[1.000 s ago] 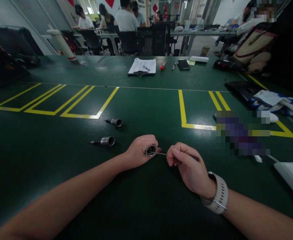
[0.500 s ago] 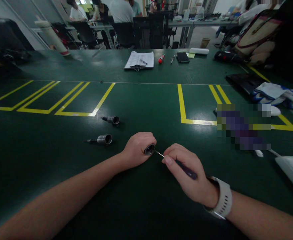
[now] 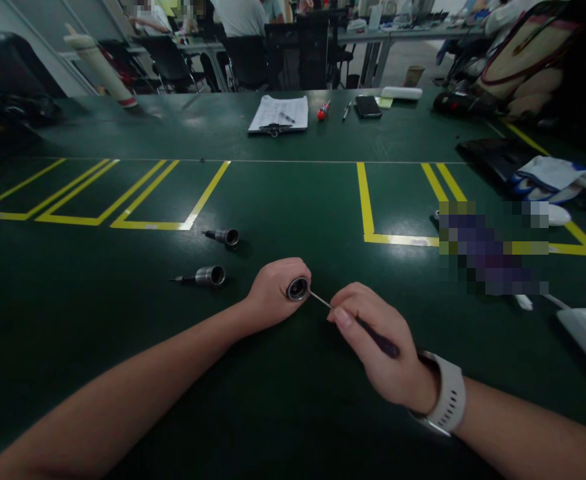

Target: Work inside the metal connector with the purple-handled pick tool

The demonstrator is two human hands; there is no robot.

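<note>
My left hand is wrapped round a hollow metal cylinder, its open end facing me and to the right. My right hand grips a thin screwdriver with a dark handle. The screwdriver's slim shaft points left, and its tip meets the cylinder's rim or opening; whether it goes inside is hard to see. Left of my hands lie two metal cylinders with thin stems, a nearer cylinder and a farther cylinder, both with open ends to the right.
Yellow tape marks boxes on the green table. A clipboard, a red-ended tool, a pen and a black phone lie at the back. Right are a blurred purple object and cloth. People sit beyond.
My right hand has shifted slightly to the right, and more of the screwdriver's shaft shows. The cylinder's opening is turned a little more toward me. The view has tilted slightly.
</note>
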